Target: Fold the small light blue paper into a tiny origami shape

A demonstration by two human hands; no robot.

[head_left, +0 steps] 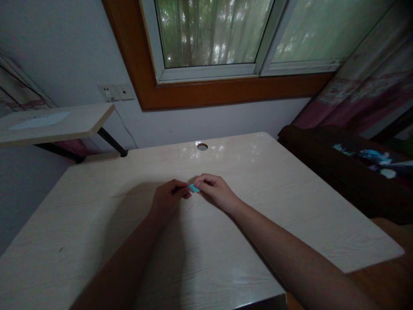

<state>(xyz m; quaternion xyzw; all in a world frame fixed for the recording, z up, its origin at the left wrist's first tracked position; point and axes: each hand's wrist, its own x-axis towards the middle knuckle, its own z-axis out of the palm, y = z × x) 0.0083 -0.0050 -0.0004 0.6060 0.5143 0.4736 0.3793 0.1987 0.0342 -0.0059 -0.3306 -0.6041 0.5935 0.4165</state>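
Note:
A small, flat turquoise piece (194, 188), maybe folded paper, is held between my two hands just above the middle of the desk (226, 254). My left hand (169, 196) pinches its left end between thumb and fingertips. On the other side, my right hand (214, 189) grips the right end with the thumb on top and the fingers curled behind. The fingers hide both ends of the piece, and its exact kind is too small to make out.
A raised shelf (93, 122) on black legs stands at the desk's back left. Behind are a cable hole (202, 147), wall sockets (116, 92) and a wood-framed window (213, 34). Dark furniture (335, 172) with colourful items borders the right side, beside a curtain (355, 90).

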